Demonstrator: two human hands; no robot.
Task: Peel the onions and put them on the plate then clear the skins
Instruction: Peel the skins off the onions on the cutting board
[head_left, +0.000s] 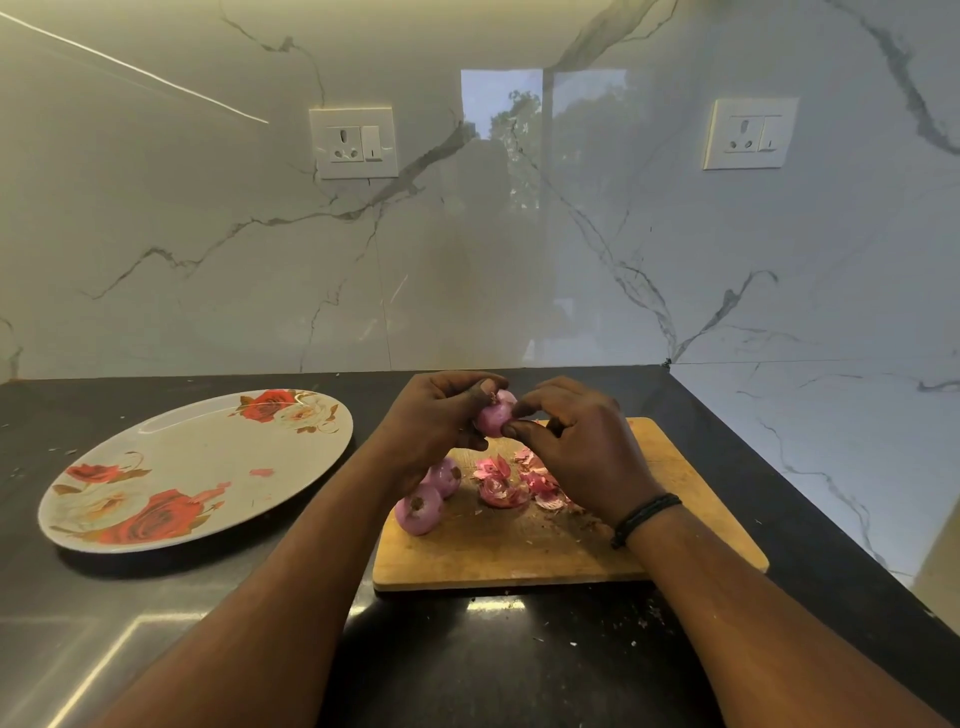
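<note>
No brand, label or readable writing anywhere in view; the only pattern is the red roses printed on the plate (197, 467).

Both hands are up over the far edge of the cutting board (691, 519), working one onion (496, 413) between them. The left hand (431, 421) curls around it from the left, thumb over the top by the root end, fingers wrapped underneath. The right hand (582, 447) comes in from the right, thumb and forefinger pinched together on the onion's lower side, the other fingers curled. A dark braided band (647, 517) sits on the right wrist.

The onion looks pale purple and smooth where it shows; whether any skin is caught in that pinch, I cannot tell.

Down on the board, two more onions (421, 509) lie touching each other near its left edge, just under the left wrist. Beside them, toward the board's middle, a loose heap of pink skins (506, 480) lies scattered, partly hidden by the right hand.

The plate sits on the dark counter (156, 623) to the left of the board, apart from it, with a few small pink scraps on its surface. Tiny flakes dot the counter near its front edge. Two wall sockets (354, 143) are set in the marble behind.
</note>
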